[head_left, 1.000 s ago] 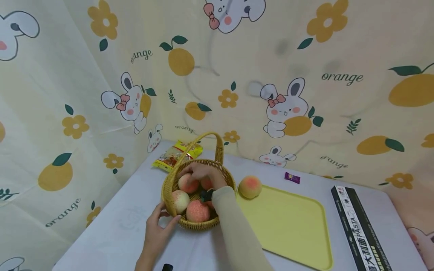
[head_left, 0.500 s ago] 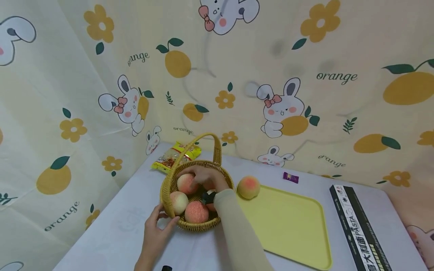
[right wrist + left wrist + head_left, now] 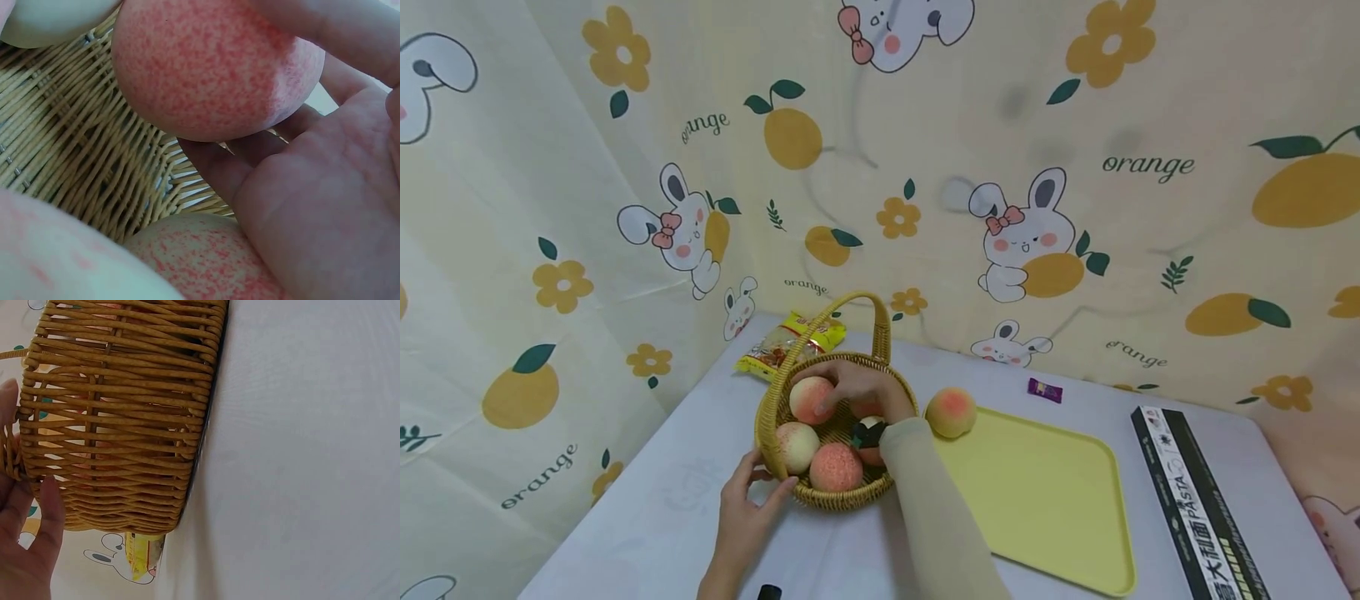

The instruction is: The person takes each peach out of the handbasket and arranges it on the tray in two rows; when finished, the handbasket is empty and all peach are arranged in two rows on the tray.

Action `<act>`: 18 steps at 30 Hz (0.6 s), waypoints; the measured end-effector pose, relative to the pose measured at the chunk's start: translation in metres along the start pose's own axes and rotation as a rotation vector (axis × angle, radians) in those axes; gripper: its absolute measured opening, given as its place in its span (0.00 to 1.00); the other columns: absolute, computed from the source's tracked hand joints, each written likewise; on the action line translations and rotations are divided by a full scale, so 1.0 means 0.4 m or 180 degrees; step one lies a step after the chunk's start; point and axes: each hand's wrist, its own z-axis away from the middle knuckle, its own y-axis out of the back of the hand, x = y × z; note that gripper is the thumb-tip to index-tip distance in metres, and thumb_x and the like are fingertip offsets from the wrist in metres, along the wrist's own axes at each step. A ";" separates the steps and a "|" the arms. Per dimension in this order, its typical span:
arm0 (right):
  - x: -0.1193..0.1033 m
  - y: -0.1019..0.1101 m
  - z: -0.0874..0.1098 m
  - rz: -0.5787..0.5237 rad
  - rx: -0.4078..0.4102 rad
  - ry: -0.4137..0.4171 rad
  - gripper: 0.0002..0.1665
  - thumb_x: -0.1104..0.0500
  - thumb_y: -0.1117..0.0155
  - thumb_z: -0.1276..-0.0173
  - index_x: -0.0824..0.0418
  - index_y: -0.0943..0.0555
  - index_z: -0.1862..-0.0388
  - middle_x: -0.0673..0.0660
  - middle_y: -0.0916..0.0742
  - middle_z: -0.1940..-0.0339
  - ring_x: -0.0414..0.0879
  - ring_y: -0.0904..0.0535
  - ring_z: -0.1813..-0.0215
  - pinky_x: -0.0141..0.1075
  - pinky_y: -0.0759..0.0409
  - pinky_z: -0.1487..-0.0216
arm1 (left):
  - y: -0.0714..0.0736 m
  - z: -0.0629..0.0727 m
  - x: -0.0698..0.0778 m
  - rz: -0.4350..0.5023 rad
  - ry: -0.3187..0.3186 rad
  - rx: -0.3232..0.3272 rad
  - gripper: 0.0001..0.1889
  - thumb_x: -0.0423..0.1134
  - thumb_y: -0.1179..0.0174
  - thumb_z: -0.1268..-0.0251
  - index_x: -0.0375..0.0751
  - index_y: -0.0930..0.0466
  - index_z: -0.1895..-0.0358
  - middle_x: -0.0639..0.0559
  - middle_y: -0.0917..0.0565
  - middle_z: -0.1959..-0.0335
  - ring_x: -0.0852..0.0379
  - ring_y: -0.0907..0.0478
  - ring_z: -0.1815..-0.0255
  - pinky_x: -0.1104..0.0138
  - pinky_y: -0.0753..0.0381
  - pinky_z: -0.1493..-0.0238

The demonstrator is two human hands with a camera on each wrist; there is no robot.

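Note:
My right hand (image 3: 868, 387) reaches into a wicker basket (image 3: 842, 500) and grips a pink and cream peach (image 3: 808, 400) at its far left side. In the right wrist view, fingers and thumb curve round this peach (image 3: 200, 75), above the woven floor. Several other peaches lie in the basket, among them a cream one (image 3: 797, 447) and a pink one (image 3: 837, 468); my right hand and wrist partly cover others. My left hand (image 3: 748, 512) holds the basket at the near left, by the foot of its handle, as the left wrist view shows at the wicker side (image 3: 119, 419).
A yellow tray (image 3: 1045, 500) lies to the right, with a peach (image 3: 952, 412) at its far left corner. Behind the basket is a yellow snack bag (image 3: 775, 346). A small purple wrapped sweet (image 3: 1046, 392) and a black pasta box (image 3: 1195, 508) lie farther right.
My right hand has shifted slightly within the basket, and the gripped peach has moved a little up and left. My left hand stays at the basket.

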 end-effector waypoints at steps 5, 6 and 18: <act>-0.006 0.015 0.016 0.0280 -0.0145 0.0167 0.38 0.70 0.28 0.43 0.60 0.25 0.31 0.51 0.19 0.39 0.46 0.22 0.43 0.38 0.22 0.43 | -0.008 0.008 -0.030 -0.0043 0.0086 0.0000 0.27 0.20 0.27 0.53 0.29 0.23 0.46 0.40 0.16 0.57 0.60 0.23 0.58 0.69 0.22 0.56; -0.012 0.018 0.022 0.0375 -0.0172 0.0218 0.38 0.69 0.28 0.42 0.61 0.26 0.31 0.51 0.19 0.39 0.46 0.22 0.42 0.38 0.22 0.43 | -0.009 0.010 -0.039 -0.0058 0.0115 -0.0004 0.27 0.20 0.27 0.53 0.30 0.22 0.45 0.41 0.16 0.57 0.60 0.23 0.58 0.70 0.23 0.56; -0.100 0.052 0.128 0.0847 -0.0031 0.0665 0.37 0.63 0.27 0.38 0.55 0.27 0.30 0.54 0.17 0.42 0.49 0.20 0.45 0.41 0.20 0.44 | -0.003 0.016 -0.080 -0.0102 0.0272 -0.0113 0.25 0.29 0.26 0.46 0.38 0.23 0.43 0.55 0.17 0.54 0.57 0.22 0.56 0.73 0.26 0.51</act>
